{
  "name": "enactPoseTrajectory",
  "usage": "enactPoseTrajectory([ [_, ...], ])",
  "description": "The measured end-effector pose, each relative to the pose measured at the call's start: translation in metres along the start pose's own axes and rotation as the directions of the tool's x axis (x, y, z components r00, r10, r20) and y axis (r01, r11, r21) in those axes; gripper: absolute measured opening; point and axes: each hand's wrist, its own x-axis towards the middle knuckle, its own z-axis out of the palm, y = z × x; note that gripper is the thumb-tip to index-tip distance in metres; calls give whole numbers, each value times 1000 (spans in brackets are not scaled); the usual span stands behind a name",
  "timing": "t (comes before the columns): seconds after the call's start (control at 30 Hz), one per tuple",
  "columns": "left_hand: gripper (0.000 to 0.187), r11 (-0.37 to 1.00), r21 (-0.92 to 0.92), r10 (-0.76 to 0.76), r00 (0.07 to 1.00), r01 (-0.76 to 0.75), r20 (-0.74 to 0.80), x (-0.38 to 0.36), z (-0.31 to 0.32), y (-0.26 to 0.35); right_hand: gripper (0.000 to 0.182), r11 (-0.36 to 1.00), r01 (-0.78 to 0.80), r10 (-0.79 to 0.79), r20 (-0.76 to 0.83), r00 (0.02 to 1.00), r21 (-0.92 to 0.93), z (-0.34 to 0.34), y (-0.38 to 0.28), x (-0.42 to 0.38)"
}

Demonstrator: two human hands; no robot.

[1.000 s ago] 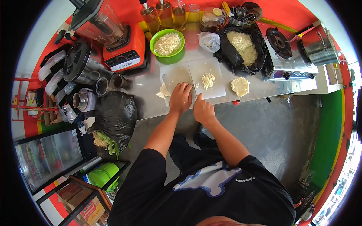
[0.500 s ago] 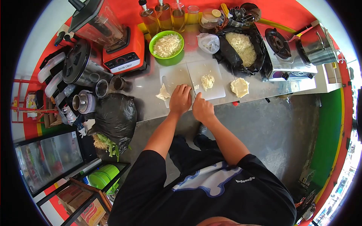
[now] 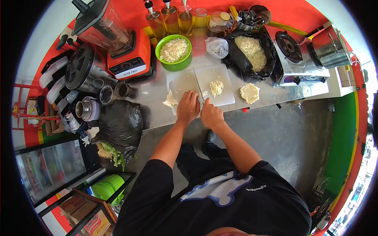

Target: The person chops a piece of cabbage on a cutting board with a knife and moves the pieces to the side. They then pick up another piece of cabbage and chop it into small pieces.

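My left hand (image 3: 188, 106) presses down on the lower part of the white cutting board (image 3: 219, 74), its fingers together over something I cannot make out. Close beside it, my right hand (image 3: 212, 115) is closed around the handle end of a knife (image 3: 200, 92), whose thin blade points away from me across the board. Pale shredded strips (image 3: 216, 88) lie in a small pile right of the blade, with a few short strips nearer to it. A pale flat piece (image 3: 170, 100) rests at the board's left edge. On the metal counter to the right sits a stack of round pale sheets (image 3: 249, 93).
A green bowl (image 3: 173, 65) of pale shreds stands behind the board, near a red blender (image 3: 130, 63) and oil bottles (image 3: 170, 17). Behind right are a black bag (image 3: 270, 49) of shreds and a stove (image 3: 301, 74). A tied black bag (image 3: 120, 122) sits left.
Both hands stay nearly in place over the board, with only slight shifts. The view has moved a little. Nothing has visibly been taken hold of or let go.
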Motion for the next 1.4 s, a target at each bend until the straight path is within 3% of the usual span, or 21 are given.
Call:
enactPoseTrajectory([
  [0.27, 17, 1000, -5, -2, 1000, 2, -3, 0, -1, -1, 27, 1000, -19, 20, 43, 999, -23, 5, -5, -20],
  [0.57, 19, 1000, 19, 6, 999, -7, 33, -3, 2, -7, 37, 1000, -8, 8, 62, 998, -10, -9, -3, -8],
  [0.73, 22, 990, 139, 16, 1000, -13, -22, -1, -5, 2, 31, 999, -34, 34, 79, 996, -11, 5, -6, -15],
  [0.97, 22, 993, 116, -18, 1000, 18, 0, -2, 1, -4, 28, 998, -8, 5, 43, 999, 67, -9, -5, -7],
  [1.07, 25, 993, 113, -30, 999, 26, 36, -3, 2, -4, 28, 999, -11, 13, 78, 997, -31, -1, -6, -19],
  [1.23, 18, 1000, 31, 0, 999, 1, -41, 2, -2, -3, 28, 1000, 15, -15, 18, 1000, 3, 5, -6, 0],
  [1.4, 16, 999, 34, 14, 999, -12, -51, 2, -1, -2, 28, 999, 5, -3, 59, 998, -32, -7, -7, -6],
])
